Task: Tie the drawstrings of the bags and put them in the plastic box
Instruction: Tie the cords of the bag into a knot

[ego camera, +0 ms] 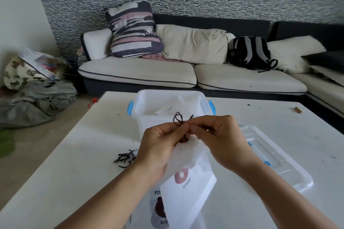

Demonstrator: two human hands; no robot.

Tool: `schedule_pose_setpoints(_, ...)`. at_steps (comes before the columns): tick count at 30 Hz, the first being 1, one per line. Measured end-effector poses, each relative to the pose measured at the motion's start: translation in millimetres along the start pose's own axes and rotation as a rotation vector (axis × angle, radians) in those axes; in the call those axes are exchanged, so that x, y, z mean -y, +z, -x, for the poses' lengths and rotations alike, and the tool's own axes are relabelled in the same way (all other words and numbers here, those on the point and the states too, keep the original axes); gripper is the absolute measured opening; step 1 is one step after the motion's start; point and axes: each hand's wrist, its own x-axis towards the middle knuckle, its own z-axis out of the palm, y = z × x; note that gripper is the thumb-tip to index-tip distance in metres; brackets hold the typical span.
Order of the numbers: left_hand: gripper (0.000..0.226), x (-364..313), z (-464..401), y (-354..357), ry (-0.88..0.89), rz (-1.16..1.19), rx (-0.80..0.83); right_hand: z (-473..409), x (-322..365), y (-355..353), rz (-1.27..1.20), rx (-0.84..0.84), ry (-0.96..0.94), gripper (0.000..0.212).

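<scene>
- Both hands, left and right, pinch dark drawstring loops above white bag
- bag: gathered neck, brown print, held over worktop
- plastic box just behind, open

I see both forearms reaching in from the near edge of the table, bare, converging toward the middle. My left hand has its fingers curled, thumb and forefinger pinching. My right hand mirrors it, thumb tip nearly touching the left thumb, knuckles raised, wrist bent slightly inward.
</scene>
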Motion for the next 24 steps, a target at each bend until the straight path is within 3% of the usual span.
schedule_pose_setpoints(3,0.014,-0.9,-0.2,1.4,0.032,0.005,-0.042,1.1,-0.8,-1.8,-0.049,0.024,0.052,0.032)
schedule_pose_setpoints(8,0.013,-2.1,-2.3,3.5,-0.041,0.029,-0.075,-8.7,-7.4,-11.6,-0.21,-0.243,0.294,0.006)
schedule_pose_setpoints(11,0.013,-2.1,-2.3,2.3,-0.03,0.002,-0.045,-9.3,-11.4,-15.3,-0.21,-0.024,0.376,0.049)
schedule_pose_setpoints(12,0.013,-2.3,-1.6,2.6,-0.02,-0.01,-0.025,-8.4,-10.9,-12.8,-0.2,0.031,0.38,0.054)
schedule_pose_setpoints(19,0.013,1.6,-3.7,0.3,0.021,-0.04,0.018,-9.3,-12.2,-12.7,-0.168,0.042,0.23,0.013)
schedule_pose_setpoints(24,0.011,-0.3,-5.3,-4.2,0.085,-0.191,0.108,-12.0,-19.9,-11.3,-0.196,0.053,0.23,0.014)
